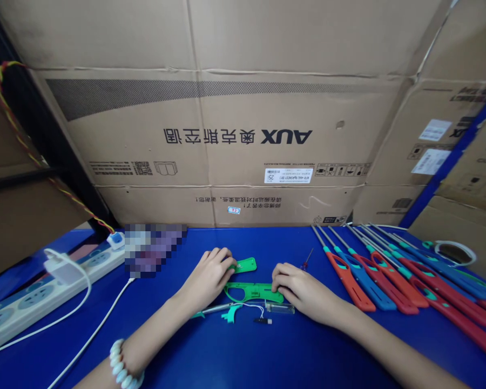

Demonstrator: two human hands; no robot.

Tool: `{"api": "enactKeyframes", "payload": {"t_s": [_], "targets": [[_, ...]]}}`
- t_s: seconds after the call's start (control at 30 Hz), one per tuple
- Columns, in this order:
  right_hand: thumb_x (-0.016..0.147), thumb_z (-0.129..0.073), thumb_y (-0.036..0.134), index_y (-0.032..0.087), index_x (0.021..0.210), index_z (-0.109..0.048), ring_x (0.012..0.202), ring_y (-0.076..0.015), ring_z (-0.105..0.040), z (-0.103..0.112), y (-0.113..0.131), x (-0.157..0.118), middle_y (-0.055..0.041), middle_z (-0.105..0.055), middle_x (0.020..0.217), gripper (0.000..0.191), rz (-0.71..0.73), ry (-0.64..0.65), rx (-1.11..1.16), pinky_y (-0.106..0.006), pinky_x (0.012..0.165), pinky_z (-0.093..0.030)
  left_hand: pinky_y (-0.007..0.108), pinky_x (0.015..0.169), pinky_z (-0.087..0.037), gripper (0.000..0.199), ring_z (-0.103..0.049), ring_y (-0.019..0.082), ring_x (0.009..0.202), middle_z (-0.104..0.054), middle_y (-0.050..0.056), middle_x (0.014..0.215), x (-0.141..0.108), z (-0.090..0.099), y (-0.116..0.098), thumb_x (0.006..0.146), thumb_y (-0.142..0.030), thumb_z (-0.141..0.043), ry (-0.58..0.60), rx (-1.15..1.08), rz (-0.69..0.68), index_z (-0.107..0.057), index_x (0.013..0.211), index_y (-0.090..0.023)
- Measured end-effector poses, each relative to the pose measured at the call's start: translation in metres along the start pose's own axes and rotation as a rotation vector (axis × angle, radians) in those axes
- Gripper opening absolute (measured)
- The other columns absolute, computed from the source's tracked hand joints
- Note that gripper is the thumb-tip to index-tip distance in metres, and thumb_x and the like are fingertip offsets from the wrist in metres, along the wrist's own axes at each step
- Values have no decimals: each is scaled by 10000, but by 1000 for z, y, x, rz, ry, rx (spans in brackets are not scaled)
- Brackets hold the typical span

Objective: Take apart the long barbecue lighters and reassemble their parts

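Observation:
A green handle shell (pixel 253 292) lies on the blue table between my hands. My left hand (pixel 210 270), a beaded bracelet at its wrist, has its fingers closed on a second green shell piece (pixel 246 265) just behind the first. At the right end of the front shell, my right hand (pixel 297 286) is bent with its fingertips on the shell's edge. Close in front lie a metal tube (pixel 221 307), a teal trigger piece (pixel 231 313), a clear cylinder (pixel 281 308) and a small black part with white wires (pixel 263 321).
A small screwdriver (pixel 306 263) lies behind my right hand. Several long lighters (pixel 350 281) in orange, blue and red fill the right side. At left are a white power strip (pixel 32 297) and cables. Cardboard (pixel 235 108) stands behind the table (pixel 166 346).

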State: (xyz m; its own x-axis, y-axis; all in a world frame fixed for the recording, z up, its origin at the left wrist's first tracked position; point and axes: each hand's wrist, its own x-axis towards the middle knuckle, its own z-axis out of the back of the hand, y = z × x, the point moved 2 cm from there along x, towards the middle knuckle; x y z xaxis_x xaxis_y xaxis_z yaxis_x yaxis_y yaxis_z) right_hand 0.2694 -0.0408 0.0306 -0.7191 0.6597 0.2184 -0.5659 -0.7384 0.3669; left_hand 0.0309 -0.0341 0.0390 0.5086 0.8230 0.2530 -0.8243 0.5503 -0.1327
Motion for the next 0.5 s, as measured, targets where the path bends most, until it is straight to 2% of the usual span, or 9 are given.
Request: {"api": "enactKeyframes", "payload": {"t_s": [0.33,0.5], "targets": [[920,-428,84,194,876,-622,885,-179,-538,2,3,1,-44,-581,956,227,6,3,-24,-308,831,-428,350,827,-374,336,-499,214,978,-557,55,1130,-1,-8,-15,935,-89,-360,33,-55,-121,-555,1178,-216],[917,-437,92,199,901,-608,894,-179,-537,8,4,1,-38,-577,963,202,-17,14,-31,-325,861,-419,355,864,-350,291,-492,213,1020,-573,44,1144,0,-6,-20,949,-113,-381,19,-71,-188,-549,1164,-213]]}}
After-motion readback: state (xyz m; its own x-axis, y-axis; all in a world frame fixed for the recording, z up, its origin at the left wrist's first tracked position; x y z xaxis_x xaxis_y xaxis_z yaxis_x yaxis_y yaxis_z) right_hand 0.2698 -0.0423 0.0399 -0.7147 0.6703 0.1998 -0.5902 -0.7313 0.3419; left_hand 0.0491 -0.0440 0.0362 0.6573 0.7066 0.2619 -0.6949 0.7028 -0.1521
